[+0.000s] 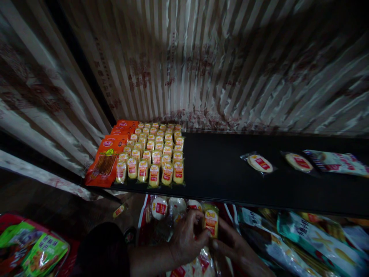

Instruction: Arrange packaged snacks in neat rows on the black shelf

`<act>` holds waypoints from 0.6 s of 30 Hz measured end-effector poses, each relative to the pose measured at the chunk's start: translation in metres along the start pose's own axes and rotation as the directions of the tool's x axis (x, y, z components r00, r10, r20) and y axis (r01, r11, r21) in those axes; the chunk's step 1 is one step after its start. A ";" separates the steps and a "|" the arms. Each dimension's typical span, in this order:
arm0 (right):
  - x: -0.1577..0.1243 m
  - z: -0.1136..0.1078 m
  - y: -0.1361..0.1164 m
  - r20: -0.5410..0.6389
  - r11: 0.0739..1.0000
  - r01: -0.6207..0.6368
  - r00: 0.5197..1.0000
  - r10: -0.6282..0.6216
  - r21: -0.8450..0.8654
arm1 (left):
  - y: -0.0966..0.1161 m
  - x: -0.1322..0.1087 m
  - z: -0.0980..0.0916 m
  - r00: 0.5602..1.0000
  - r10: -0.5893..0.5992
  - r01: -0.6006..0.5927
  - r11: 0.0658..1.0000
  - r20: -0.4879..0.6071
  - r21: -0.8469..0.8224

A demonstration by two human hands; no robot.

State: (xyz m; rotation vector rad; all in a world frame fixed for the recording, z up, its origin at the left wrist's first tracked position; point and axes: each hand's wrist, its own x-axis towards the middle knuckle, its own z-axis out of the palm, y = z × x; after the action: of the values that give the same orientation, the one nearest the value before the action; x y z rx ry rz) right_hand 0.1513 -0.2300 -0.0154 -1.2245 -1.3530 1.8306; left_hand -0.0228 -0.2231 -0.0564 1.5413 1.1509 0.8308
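**Desk:** What stands above the fingers (193,220)?

**Photographer:** A long black shelf (230,184), starting up-left of them and running off to the right, in dim light.

**Desk:** And beyond it?

**Photographer:** Farther up, a wall of pale, creased striped sheeting (219,65) with faded red print. A dark gap (77,57) cuts through it up-left. Left of the fingers lies dark brown floor (52,200).

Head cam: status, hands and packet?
Left hand and right hand both on yellow packet, below black shelf. Packet rows fill shelf's left end. No obstruction seen.
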 end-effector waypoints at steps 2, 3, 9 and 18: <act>-0.003 -0.001 -0.001 -0.010 1.000 -0.009 1.000 0.008 -0.006 | 0.003 -0.001 -0.001 1.000 0.008 -0.009 1.000 0.005 0.007; -0.004 -0.001 -0.002 -0.012 1.000 -0.014 1.000 0.014 -0.005 | 0.005 -0.001 -0.001 1.000 0.014 -0.014 1.000 0.005 0.011; -0.005 -0.002 -0.004 -0.042 0.999 -0.007 0.999 0.005 -0.044 | 0.010 0.000 -0.004 0.998 0.054 -0.054 0.998 0.012 -0.012; -0.006 -0.003 -0.002 -0.102 0.997 0.073 0.992 -0.075 -0.026 | 0.015 0.001 -0.006 0.993 0.110 -0.109 0.994 0.039 -0.013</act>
State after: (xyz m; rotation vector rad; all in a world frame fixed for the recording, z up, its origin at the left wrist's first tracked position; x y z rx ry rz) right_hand 0.1569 -0.2332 -0.0117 -1.2454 -1.3472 1.6828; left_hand -0.0240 -0.2206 -0.0402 1.6161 1.0391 0.8742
